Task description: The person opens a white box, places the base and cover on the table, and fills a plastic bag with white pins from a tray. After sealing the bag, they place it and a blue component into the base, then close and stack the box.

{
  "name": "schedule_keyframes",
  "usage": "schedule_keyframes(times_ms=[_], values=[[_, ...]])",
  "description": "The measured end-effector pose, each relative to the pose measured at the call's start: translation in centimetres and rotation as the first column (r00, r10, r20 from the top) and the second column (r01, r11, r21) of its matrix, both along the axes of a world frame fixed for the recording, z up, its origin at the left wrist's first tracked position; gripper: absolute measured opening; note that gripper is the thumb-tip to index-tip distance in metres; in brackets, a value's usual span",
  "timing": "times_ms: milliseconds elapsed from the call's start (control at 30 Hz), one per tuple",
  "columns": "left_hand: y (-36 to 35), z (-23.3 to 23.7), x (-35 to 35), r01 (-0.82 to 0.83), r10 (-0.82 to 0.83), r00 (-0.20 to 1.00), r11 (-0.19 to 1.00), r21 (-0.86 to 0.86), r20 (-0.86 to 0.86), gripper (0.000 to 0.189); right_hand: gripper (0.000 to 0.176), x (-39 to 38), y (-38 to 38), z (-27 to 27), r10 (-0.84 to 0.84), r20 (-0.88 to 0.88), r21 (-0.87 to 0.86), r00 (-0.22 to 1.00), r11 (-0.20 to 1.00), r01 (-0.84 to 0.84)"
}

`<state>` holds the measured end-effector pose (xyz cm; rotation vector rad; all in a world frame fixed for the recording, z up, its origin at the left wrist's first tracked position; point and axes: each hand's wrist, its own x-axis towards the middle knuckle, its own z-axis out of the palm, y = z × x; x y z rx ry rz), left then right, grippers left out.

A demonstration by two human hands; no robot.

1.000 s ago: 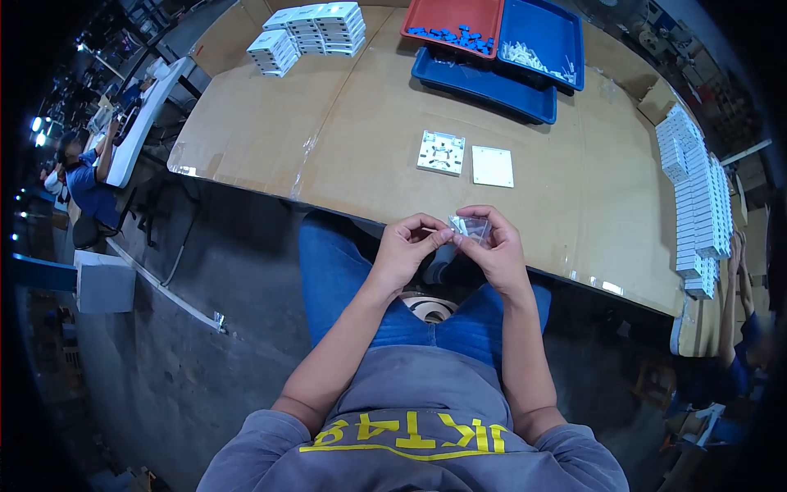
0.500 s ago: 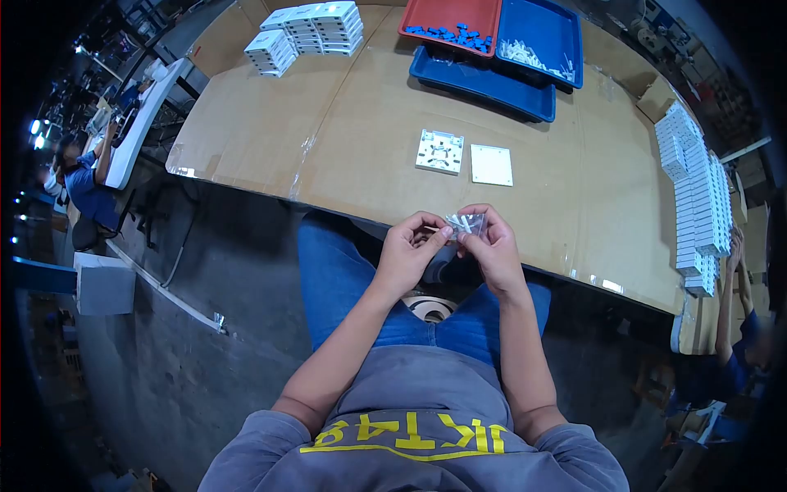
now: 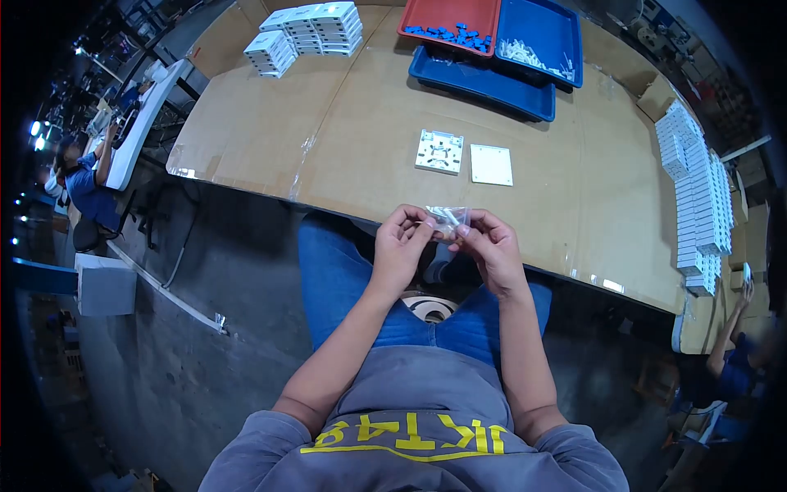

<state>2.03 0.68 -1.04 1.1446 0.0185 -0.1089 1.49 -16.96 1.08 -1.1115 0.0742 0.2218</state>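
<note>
A small clear plastic bag [image 3: 448, 216] with white pieces in it is held over the table's front edge, above my lap. My left hand [image 3: 400, 246] pinches the bag's left side between thumb and fingers. On the other side, my right hand [image 3: 495, 250] grips it with the thumb pressed on top. Beyond the hands, a white square box with moulded fittings inside [image 3: 440, 152] lies face up. A flat white square cover [image 3: 491, 165] rests just to its right, apart from it.
At the back are a red tray [image 3: 452, 15] of blue parts, a blue tray [image 3: 566, 33] of white parts, and another blue tray [image 3: 484, 84] before them. White boxes [image 3: 316, 29] are stacked back left, more [image 3: 697, 189] at right. A co-worker's hand [image 3: 746, 293] is far right.
The bag has shifted slightly left between my hands and shows more of its surface. My fingers have moved a little apart. At far right, the co-worker's arm has lowered, holding a white piece.
</note>
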Motion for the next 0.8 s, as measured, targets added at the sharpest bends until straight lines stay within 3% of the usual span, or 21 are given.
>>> schedule_keyframes(times_ms=[267, 467, 567, 800], values=[[0.2, 1.1, -0.1, 0.028, -0.028, 1.000, 0.999, -0.033, -0.007, 0.029, 0.029, 0.3, 0.2, -2.1, -0.046, 0.038, -0.149, 0.998, 0.988, 0.051], [0.4, 0.6, 0.0, 0.065, -0.065, 0.998, 0.996, 0.053, -0.002, 0.038, 0.040, -0.2, 1.4, 0.0, -0.064, 0.168, -0.040, 0.984, 0.997, 0.072], [0.5, 0.4, 0.1, 0.055, -0.055, 0.998, 0.998, 0.039, -0.002, 0.037, 0.041, 0.0, 0.7, -1.1, 0.022, 0.172, -0.092, 0.985, 0.996, -0.006], [0.2, 1.2, -0.2, 0.087, -0.088, 0.996, 0.996, 0.018, 0.031, 0.038, 0.040, 0.3, 0.4, -1.3, -0.036, 0.122, -0.074, 0.992, 0.996, 0.045]])
